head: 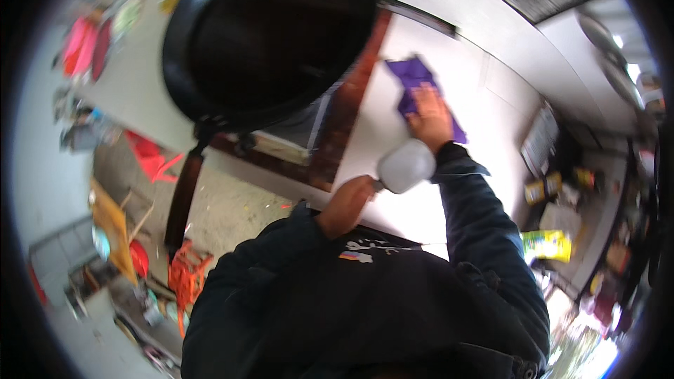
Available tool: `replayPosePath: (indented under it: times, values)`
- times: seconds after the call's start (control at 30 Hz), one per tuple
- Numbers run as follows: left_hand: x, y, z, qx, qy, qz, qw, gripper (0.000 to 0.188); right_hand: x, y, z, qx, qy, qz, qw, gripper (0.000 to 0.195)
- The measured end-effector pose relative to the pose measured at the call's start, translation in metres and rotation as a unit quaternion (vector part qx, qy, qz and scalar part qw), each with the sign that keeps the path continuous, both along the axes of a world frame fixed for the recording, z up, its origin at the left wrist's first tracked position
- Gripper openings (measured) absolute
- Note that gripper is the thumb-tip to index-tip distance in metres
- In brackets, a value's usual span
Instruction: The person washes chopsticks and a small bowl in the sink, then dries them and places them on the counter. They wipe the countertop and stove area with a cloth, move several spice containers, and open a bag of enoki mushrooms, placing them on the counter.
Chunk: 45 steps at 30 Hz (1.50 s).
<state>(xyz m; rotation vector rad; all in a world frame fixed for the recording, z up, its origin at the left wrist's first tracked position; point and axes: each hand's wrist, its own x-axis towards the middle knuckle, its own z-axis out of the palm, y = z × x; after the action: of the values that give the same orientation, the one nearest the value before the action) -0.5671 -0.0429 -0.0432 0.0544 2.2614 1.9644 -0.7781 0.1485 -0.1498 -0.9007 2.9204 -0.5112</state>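
My right hand (434,118) lies on a purple cloth (416,76), pressing it against the white countertop (363,137). Its fingers cover part of the cloth. In my left hand (347,205), close to my body, is the handle of a pale metal utensil (405,166), a wok turner or a ladle. The broad head of this utensil reaches towards my right wrist. To the left of both hands is a large black pan (268,42) with a dark wooden handle (184,195). Its inside looks dark, and the pan hides part of the stove (300,126) below.
A reddish-brown strip (339,116) borders the stove. Further left stand a red stool (150,155) and an orange plastic chair (187,279) on the floor. A yellow-green packet (547,246) and several containers sit at the right. A wall rises behind the counter.
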Motion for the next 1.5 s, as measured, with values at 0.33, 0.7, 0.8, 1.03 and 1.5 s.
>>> replayPosePath:
  times: [0.33, 0.7, 0.8, 1.03, 1.5]
  values:
    - [-0.004, -0.014, 0.003, 0.086, -0.135, 0.02, 0.987, 0.023, 0.017, -0.008, 0.02, 0.031, 0.003, 0.1, 0.994, 0.06]
    - [0.03, -0.027, 0.002, 0.07, -0.152, 0.034, 0.985, 0.027, -0.125, -0.058, -0.028, 0.049, 0.052, -0.082, 0.994, 0.063]
    - [0.028, -0.029, 0.005, 0.069, -0.158, 0.041, 0.984, 0.028, -0.098, -0.068, -0.032, 0.037, 0.066, -0.1, 0.992, 0.066]
    - [0.016, -0.021, -0.006, 0.151, -0.145, 0.068, 0.975, 0.027, 0.038, -0.055, -0.002, -0.019, 0.031, 0.018, 0.999, 0.066]
    - [-0.035, 0.018, -0.015, 0.193, -0.126, -0.021, 0.973, 0.028, 0.151, 0.004, 0.002, -0.102, -0.159, 0.16, 0.969, 0.056]
